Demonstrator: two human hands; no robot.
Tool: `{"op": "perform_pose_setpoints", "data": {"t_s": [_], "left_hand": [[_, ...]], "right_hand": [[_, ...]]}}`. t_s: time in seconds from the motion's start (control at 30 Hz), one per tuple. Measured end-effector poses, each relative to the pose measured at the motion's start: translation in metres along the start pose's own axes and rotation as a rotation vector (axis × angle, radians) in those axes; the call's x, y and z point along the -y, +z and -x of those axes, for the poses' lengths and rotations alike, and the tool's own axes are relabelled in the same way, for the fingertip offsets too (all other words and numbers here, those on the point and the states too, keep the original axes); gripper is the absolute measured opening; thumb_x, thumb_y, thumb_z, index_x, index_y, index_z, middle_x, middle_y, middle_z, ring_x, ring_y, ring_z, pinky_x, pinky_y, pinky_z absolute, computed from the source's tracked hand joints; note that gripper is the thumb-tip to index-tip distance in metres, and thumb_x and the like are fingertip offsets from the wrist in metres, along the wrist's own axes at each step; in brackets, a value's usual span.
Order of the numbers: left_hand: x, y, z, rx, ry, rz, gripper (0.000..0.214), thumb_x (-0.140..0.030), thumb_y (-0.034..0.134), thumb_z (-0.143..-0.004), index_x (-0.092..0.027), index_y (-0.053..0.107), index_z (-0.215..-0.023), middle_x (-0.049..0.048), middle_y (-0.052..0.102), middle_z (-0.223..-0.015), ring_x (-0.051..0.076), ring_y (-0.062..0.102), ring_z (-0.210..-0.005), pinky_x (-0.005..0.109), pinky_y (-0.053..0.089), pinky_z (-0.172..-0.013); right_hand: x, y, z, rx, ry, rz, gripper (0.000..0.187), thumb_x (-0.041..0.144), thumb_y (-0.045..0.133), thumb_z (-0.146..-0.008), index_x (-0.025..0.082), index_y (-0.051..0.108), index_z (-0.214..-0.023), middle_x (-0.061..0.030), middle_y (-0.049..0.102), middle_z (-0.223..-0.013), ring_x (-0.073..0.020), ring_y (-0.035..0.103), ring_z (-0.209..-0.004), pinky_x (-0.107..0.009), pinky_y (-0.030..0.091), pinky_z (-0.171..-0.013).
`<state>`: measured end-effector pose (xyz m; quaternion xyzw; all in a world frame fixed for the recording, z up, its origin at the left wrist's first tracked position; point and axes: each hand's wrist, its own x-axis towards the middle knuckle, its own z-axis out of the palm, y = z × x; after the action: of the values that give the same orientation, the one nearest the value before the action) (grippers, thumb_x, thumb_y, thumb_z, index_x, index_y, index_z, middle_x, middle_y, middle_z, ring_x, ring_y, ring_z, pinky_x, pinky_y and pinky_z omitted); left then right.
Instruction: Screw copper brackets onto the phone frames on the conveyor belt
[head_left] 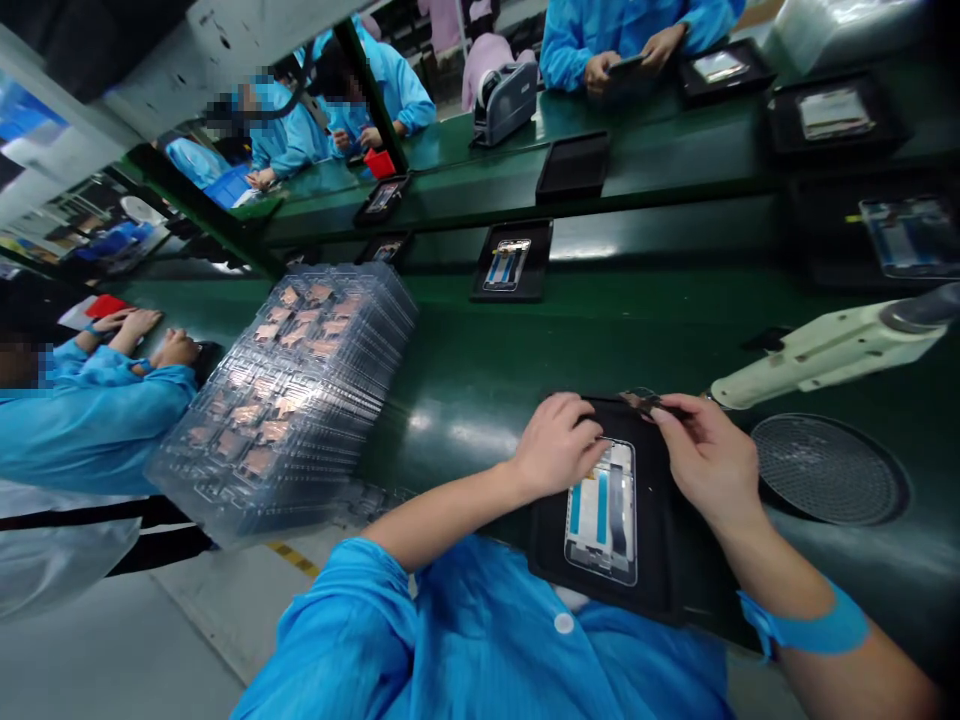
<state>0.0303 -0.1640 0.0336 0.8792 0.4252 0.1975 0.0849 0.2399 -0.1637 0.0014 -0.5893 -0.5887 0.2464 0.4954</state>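
Note:
A black tray [660, 560] lies at the near edge of the green bench, and a phone frame [602, 512] with blue strips rests in it. My left hand [555, 445] is curled at the frame's top left corner, fingertips pressing on its upper edge. My right hand [705, 455] sits at the tray's upper right, its fingers pinched on a small thin dark part [649, 403] held just above the frame's top.
A tall stack of clear blister trays [289, 400] with copper parts stands to the left. A white tool arm [825, 350] reaches in from the right above a round mesh vent [829, 470]. More black trays with phones [511, 262] ride the belt. Other workers in blue sit around.

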Motion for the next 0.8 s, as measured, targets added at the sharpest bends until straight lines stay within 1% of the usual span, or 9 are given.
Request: {"op": "perform_pose_setpoints", "data": {"t_s": [0.07,0.13,0.27,0.4,0.5,0.6,0.67,0.73,0.8], "left_hand": [[-0.013,-0.003,0.012,0.042,0.135,-0.006,0.029,-0.035,0.051,-0.105,-0.014,0.072,-0.106,0.0109,0.069,-0.119,0.025,0.059,-0.125,0.042,0.046,-0.116],[-0.025,-0.004,0.022,0.097,0.2,-0.031,0.031,-0.031,0.047,-0.107,-0.012,0.07,-0.114,0.0097,0.07,-0.123,0.023,0.059,-0.127,0.038,0.044,-0.119],[-0.039,0.001,0.03,0.138,0.169,-0.066,0.031,-0.024,0.043,-0.108,-0.011,0.068,-0.12,0.0099,0.068,-0.13,0.021,0.059,-0.13,0.033,0.045,-0.118],[-0.042,0.002,0.028,0.146,0.137,-0.032,0.029,-0.022,0.044,-0.106,-0.013,0.068,-0.12,0.0092,0.069,-0.125,0.022,0.061,-0.125,0.032,0.049,-0.113],[-0.043,-0.004,0.032,0.18,0.132,0.005,0.029,-0.023,0.045,-0.106,-0.014,0.068,-0.121,0.01,0.068,-0.126,0.021,0.062,-0.122,0.032,0.051,-0.109],[-0.044,-0.01,0.041,0.207,0.151,0.011,0.028,-0.025,0.046,-0.106,-0.014,0.068,-0.121,0.0109,0.066,-0.132,0.022,0.059,-0.127,0.034,0.048,-0.113],[-0.044,-0.012,0.047,0.217,0.156,0.006,0.027,-0.025,0.048,-0.106,-0.014,0.068,-0.122,0.0115,0.064,-0.136,0.023,0.055,-0.133,0.036,0.045,-0.115],[-0.043,-0.012,0.049,0.218,0.147,0.0,0.026,-0.026,0.051,-0.104,-0.015,0.068,-0.121,0.0114,0.062,-0.139,0.027,0.051,-0.138,0.04,0.043,-0.118],[-0.043,-0.012,0.048,0.212,0.137,-0.007,0.027,-0.027,0.052,-0.103,-0.015,0.069,-0.119,0.0104,0.063,-0.138,0.03,0.048,-0.14,0.043,0.042,-0.119]], "right_hand": [[0.003,0.0,0.001,-0.033,-0.003,-0.007,0.043,0.061,0.061,-0.095,0.021,0.069,-0.108,-0.0074,0.071,-0.101,-0.0206,0.067,-0.081,-0.035,0.056,-0.077],[0.005,0.0,0.002,-0.045,-0.012,-0.001,0.043,0.061,0.062,-0.094,0.021,0.07,-0.106,-0.0072,0.071,-0.099,-0.0197,0.065,-0.078,-0.034,0.055,-0.073],[0.009,-0.002,0.004,-0.009,-0.039,0.025,0.038,0.058,0.064,-0.095,0.023,0.072,-0.104,-0.0053,0.071,-0.097,-0.0193,0.067,-0.079,-0.034,0.056,-0.077],[0.009,-0.005,0.004,0.033,-0.034,-0.029,0.037,0.058,0.066,-0.094,0.023,0.073,-0.105,-0.0042,0.072,-0.092,-0.0194,0.069,-0.077,-0.032,0.057,-0.074],[0.011,-0.009,0.001,0.144,-0.064,-0.054,0.036,0.058,0.066,-0.094,0.023,0.074,-0.102,-0.0036,0.072,-0.092,-0.019,0.07,-0.077,-0.031,0.058,-0.072],[0.013,-0.014,0.001,0.304,-0.147,-0.025,0.033,0.055,0.063,-0.097,0.025,0.075,-0.1,-0.003,0.073,-0.099,-0.0194,0.07,-0.085,-0.031,0.058,-0.078],[0.014,-0.015,0.001,0.376,-0.194,-0.006,0.031,0.052,0.06,-0.099,0.025,0.075,-0.102,-0.0026,0.073,-0.102,-0.0197,0.07,-0.091,-0.032,0.058,-0.083],[0.014,-0.015,0.002,0.401,-0.217,0.002,0.029,0.049,0.058,-0.101,0.026,0.075,-0.105,-0.0026,0.073,-0.104,-0.0199,0.07,-0.094,-0.032,0.057,-0.085],[0.013,-0.015,0.003,0.388,-0.223,0.007,0.027,0.046,0.057,-0.101,0.026,0.074,-0.106,-0.0026,0.072,-0.105,-0.02,0.07,-0.095,-0.031,0.057,-0.084]]}}
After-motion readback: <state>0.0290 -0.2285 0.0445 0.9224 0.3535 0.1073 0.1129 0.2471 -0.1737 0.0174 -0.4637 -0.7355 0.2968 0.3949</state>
